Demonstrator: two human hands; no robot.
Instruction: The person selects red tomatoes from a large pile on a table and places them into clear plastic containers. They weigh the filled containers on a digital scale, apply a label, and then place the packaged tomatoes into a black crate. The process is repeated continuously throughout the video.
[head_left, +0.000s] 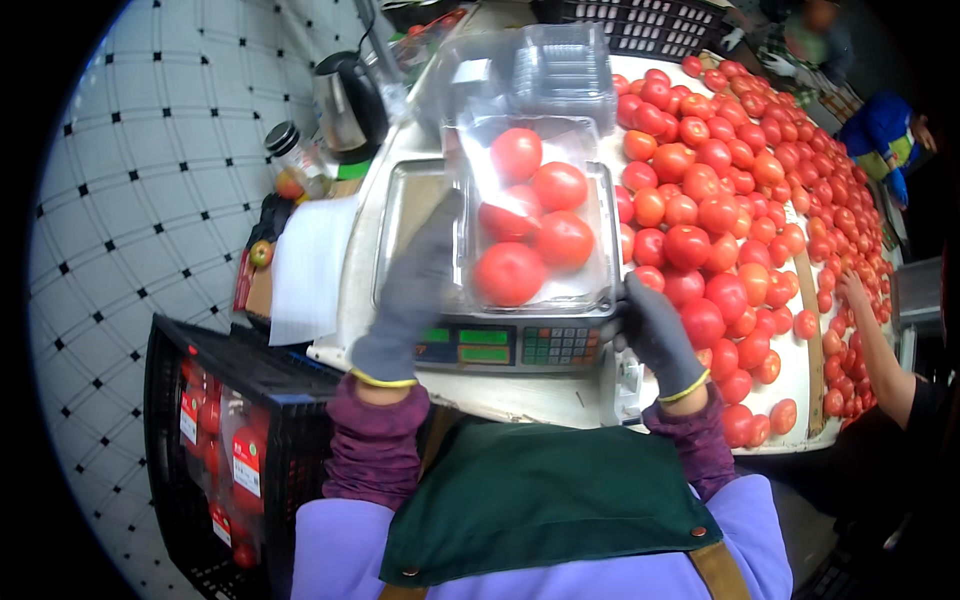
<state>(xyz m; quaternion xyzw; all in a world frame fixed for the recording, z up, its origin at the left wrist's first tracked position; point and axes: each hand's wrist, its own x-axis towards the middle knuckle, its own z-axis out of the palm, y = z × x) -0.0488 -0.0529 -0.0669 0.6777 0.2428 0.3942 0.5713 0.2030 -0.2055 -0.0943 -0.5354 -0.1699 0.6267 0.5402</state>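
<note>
A clear plastic clamshell box (590, 290) with several red tomatoes (510, 272) inside rests on the steel pan of a weighing scale (400, 205). My left hand (415, 290), in a grey glove, presses against the box's left side. My right hand (655, 330), also gloved in grey, touches the box's near right corner. The box's lid (480, 140) stands open at the far side. The scale's display and keypad (520, 345) face me just below the box.
A large heap of loose tomatoes (740, 180) covers the table to the right, where another person's arm (880, 345) reaches in. Stacked empty clear boxes (565, 65) sit behind the scale. A kettle (345, 105), a jar (295, 155) and papers (310, 265) lie left. A black crate (225, 440) with packed tomatoes stands lower left.
</note>
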